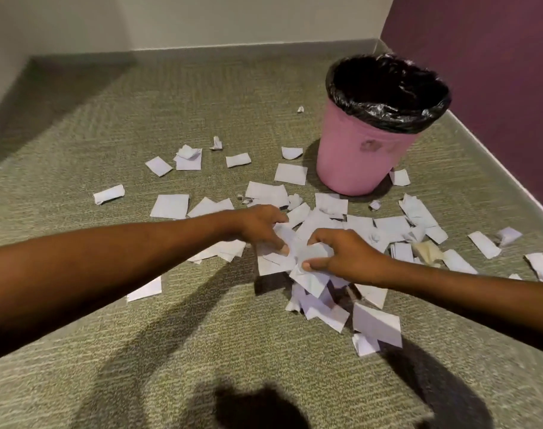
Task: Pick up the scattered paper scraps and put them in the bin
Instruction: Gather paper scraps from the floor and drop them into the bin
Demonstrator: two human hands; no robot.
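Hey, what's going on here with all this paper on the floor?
A person is gathering paper off the carpet. The left hand and right hand both grip one bunch of scraps between them, low over the pile. Many loose scraps lie around. The pink bin stands upright just beyond.

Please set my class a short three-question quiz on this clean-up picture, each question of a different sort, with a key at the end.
1. True or false: the pink bin lies tipped on its side.
2. What colour is the liner folded over the bin's rim? A white, B black, C blue.
3. Fill the gap: the left hand and the right hand together grip a bunch of ____.

Key: 1 false, it stands upright; 2 B; 3 paper scraps.
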